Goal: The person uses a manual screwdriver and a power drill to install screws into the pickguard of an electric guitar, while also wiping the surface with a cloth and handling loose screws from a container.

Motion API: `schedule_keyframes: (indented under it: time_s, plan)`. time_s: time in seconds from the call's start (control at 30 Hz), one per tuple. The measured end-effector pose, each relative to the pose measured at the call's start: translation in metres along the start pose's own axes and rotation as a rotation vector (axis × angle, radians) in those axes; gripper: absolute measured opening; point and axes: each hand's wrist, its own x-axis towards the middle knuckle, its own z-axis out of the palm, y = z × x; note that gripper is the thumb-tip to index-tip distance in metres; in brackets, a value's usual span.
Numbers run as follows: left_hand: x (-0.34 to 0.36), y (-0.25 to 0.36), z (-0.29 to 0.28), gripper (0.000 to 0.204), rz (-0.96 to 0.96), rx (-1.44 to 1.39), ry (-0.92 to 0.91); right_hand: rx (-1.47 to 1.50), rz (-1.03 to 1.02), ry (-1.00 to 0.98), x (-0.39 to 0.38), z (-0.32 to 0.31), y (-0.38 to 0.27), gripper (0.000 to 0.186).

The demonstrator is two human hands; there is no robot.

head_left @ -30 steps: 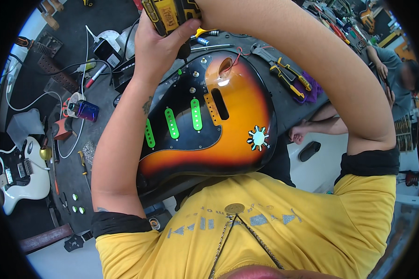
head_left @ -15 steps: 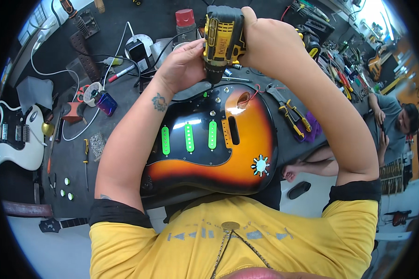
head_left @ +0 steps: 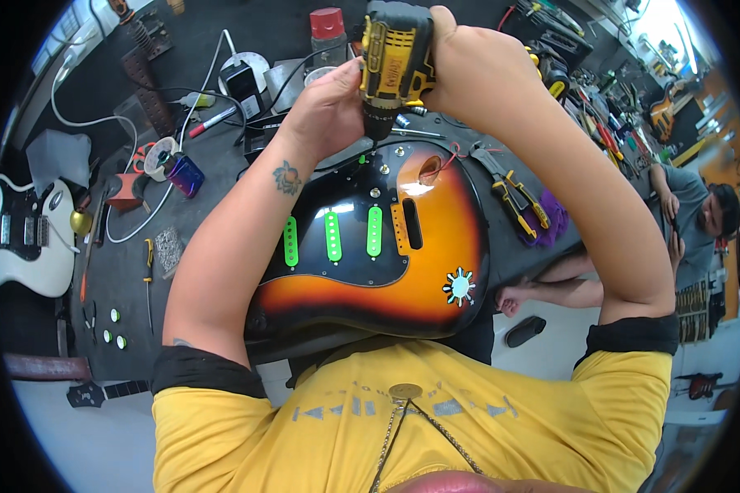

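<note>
My right hand [head_left: 460, 70] grips a yellow-and-black cordless drill [head_left: 386, 66], held upright over the guitar body with its bit pointing down at the upper part of the black pickguard [head_left: 353, 230]. My left hand [head_left: 325, 115] is closed against the drill's left side, thumb on it, other fingertips partly hidden. The sunburst guitar body [head_left: 440, 230] lies on the dark workbench, bearing green pickup covers [head_left: 332, 237], metal pot shafts without knobs and a sun-shaped sticker [head_left: 459, 286]. Red wires show near its jack opening.
Cutters [head_left: 510, 197] lie on a purple cloth [head_left: 553, 209] at right. At left are a white guitar [head_left: 33, 255], a screwdriver [head_left: 148, 283], small green-white knobs [head_left: 115, 315], cables and a blue device [head_left: 182, 172]. Another person [head_left: 699, 222] sits at far right; more tools crowd the back.
Since a second ago, the drill and both hands appear farther right, with the whole drill now in view. The view has shifted; in the last half second they have barely moved.
</note>
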Motion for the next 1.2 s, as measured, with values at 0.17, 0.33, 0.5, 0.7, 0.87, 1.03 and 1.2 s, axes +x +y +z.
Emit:
schedule_keyframes:
  time_s: [0.17,0.33,0.5,0.7,0.87,1.03,1.2]
  plan:
    - [0.001,0.006,-0.003,0.047,-0.075,-0.088,-0.026,-0.048,0.032,-0.014,-0.001,-0.003,-0.003,0.067]
    - [0.001,0.012,0.018,0.066,0.005,0.351,0.022,-0.041,-0.021,-0.024,0.002,-0.009,0.003,0.051]
    - [0.009,-0.009,0.027,0.066,0.180,0.872,0.178,-0.022,-0.044,0.018,-0.002,-0.004,0.006,0.050]
    - [0.012,-0.020,0.022,0.056,0.279,0.893,0.245,-0.009,-0.051,-0.002,-0.001,-0.008,0.004,0.039]
    - [0.011,-0.017,0.023,0.053,0.278,0.933,0.259,0.002,-0.066,0.035,-0.002,-0.007,0.004,0.040]
    - [0.009,-0.016,0.026,0.050,0.291,0.936,0.226,0.016,-0.027,-0.002,-0.002,-0.005,0.003,0.040]
    - [0.005,-0.018,0.022,0.055,0.247,0.926,0.267,0.077,-0.091,0.033,-0.003,-0.012,0.001,0.039]
